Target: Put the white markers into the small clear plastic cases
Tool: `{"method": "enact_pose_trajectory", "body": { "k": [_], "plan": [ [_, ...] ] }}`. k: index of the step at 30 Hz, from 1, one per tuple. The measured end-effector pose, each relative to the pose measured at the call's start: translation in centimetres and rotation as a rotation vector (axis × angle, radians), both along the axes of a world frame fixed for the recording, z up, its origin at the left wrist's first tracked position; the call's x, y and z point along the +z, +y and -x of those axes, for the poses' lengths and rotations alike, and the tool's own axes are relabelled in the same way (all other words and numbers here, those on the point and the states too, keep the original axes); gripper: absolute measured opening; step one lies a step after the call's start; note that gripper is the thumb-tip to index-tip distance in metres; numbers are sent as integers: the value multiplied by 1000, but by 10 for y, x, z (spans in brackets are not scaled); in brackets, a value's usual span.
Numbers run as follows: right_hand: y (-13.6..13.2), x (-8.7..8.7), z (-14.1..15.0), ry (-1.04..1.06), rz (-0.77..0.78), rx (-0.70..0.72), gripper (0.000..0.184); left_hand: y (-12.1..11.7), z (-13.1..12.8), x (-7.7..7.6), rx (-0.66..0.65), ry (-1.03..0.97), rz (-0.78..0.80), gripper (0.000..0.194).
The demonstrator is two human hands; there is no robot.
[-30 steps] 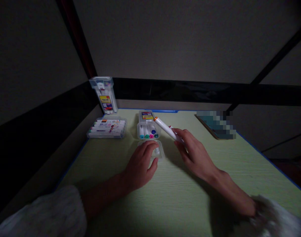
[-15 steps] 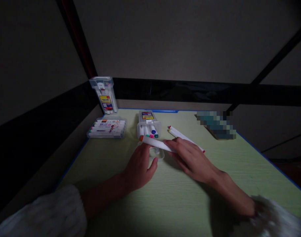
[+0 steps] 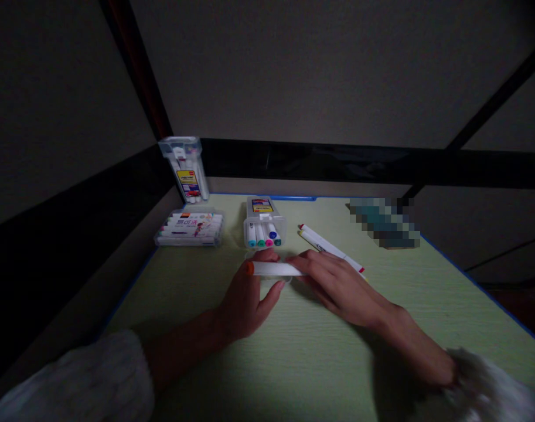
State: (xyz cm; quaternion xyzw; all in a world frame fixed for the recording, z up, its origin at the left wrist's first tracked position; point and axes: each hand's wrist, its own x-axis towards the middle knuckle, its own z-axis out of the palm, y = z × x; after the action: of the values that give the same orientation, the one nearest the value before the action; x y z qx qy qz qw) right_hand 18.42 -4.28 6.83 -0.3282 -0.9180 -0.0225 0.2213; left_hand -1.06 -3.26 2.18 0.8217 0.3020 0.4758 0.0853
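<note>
My right hand [image 3: 337, 284] grips a white marker with an orange cap [image 3: 271, 268], held level and pointing left. The marker lies across the fingers of my left hand [image 3: 249, 296], which rests on a clear plastic lid [image 3: 283, 280] on the pale green table [image 3: 293, 363]. Whether the left fingers grip the marker or the lid I cannot tell. Just behind stands an open clear marker case [image 3: 264, 225] with several coloured caps showing. Two loose white markers [image 3: 329, 247] lie on the table to the right of the case.
A flat clear pack of markers [image 3: 190, 228] lies at the back left. An upright clear marker box [image 3: 186, 170] stands behind it near the corner. A blurred dark object [image 3: 384, 225] lies at the back right. Dark walls and a frame surround the table.
My right hand has brought the orange-capped marker down from beside the open case and swung it leftward, level, onto my left hand. The two loose markers came into view.
</note>
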Motion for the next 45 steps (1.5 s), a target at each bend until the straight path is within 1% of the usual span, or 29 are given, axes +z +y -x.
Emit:
{"method": "enact_pose_trajectory", "body": {
  "k": [3,7,11,13,16,19,22,26,30,36,38,41,45],
  "plan": [
    [0,0,0,-28,-9,8,27,0,2,2,-40,-44,-29,38],
    [2,1,1,-48,-5,28,27,0,5,4,-104,-50,-55,33],
    [2,0,1,-83,-13,32,27,-1,6,10,-154,-36,-125,23],
    [2,0,1,-93,-26,38,29,-2,5,15,-151,-5,-146,19],
    [2,0,0,-99,-52,42,30,-2,5,19,-147,21,-202,18],
    [2,0,0,-107,-69,26,28,-2,4,18,-132,38,-258,18],
    [2,0,0,-111,-90,6,29,-3,3,16,-109,54,-278,19],
    [2,-1,0,-109,-90,-20,27,-4,1,15,-79,69,-276,20],
    [3,-2,0,-101,-80,-37,27,-3,0,13,-90,74,-263,20],
    [3,-3,-1,-70,-104,-59,27,-3,1,11,-121,85,-163,23],
    [2,-2,-1,-52,-113,-66,26,-3,2,11,-126,106,-151,25],
    [2,-3,0,-26,-111,-76,25,-4,3,10,-112,137,-175,28],
    [3,-4,0,-13,-113,-82,25,-3,4,8,-102,133,-226,26]
  ]
}}
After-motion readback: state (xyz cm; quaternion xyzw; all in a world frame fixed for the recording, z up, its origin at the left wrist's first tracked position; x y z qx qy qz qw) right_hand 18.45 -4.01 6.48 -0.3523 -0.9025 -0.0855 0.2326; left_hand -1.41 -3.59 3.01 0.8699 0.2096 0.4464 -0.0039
